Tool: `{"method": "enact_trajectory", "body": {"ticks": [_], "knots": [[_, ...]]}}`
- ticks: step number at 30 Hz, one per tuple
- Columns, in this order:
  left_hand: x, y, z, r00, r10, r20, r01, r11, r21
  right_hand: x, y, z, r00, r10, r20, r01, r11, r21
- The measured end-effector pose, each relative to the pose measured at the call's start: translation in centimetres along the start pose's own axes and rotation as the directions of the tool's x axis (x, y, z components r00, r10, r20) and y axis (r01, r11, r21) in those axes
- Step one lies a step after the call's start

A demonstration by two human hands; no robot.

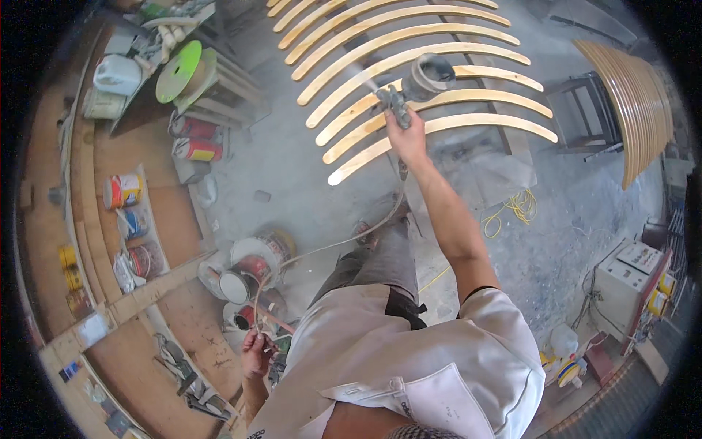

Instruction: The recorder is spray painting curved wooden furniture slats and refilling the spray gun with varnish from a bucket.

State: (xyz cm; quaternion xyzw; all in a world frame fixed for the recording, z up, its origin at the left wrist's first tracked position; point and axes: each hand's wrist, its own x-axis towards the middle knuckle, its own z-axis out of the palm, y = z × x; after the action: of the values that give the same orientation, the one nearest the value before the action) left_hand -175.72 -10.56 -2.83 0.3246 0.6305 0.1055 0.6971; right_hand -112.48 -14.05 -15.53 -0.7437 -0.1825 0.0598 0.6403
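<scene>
My right hand (406,135) is wrapped round the handle of a spray gun (393,99) with a dark round cup (430,77) on it. A pale mist leaves the gun's nozzle toward the upper left, over a row of curved wooden slats (373,154). The gun hangs above the slats nearest me. An air hose (344,241) runs from below the gun, past my legs, to the lower left. There my left hand (257,355) is closed round the hose, low beside my body.
Paint buckets and cans (256,263) crowd the floor at my left. Wooden shelves (88,234) with tins line the left side. A yellow cord (521,207) lies coiled on the floor. Finished-looking brown slats (632,102) stand far right, above a control box (629,271).
</scene>
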Motion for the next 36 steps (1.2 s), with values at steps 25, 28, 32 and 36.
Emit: {"method": "enact_trajectory", "body": {"ticks": [25, 28, 32, 36], "knots": [[-0.1, 9.0, 21.7, 0.989, -0.101, 0.107, 0.061, 0.944, 0.323, 21.1, 8.4, -21.3, 0.894, 0.003, -0.447, -0.084, 0.983, -0.163], [0.7, 9.2, 21.9, 0.980, -0.115, 0.161, 0.048, 0.928, 0.369, 22.3, 9.7, -24.2, 0.883, -0.030, -0.468, -0.073, 0.977, -0.201], [1.4, 9.3, 22.5, 0.976, -0.096, 0.196, 0.028, 0.946, 0.324, 24.1, 11.8, -27.9, 0.844, -0.077, -0.530, -0.059, 0.970, -0.235], [1.5, 9.1, 23.4, 0.974, -0.089, 0.210, 0.021, 0.952, 0.305, 25.4, 12.0, -30.9, 0.831, -0.085, -0.550, -0.082, 0.959, -0.272]]}}
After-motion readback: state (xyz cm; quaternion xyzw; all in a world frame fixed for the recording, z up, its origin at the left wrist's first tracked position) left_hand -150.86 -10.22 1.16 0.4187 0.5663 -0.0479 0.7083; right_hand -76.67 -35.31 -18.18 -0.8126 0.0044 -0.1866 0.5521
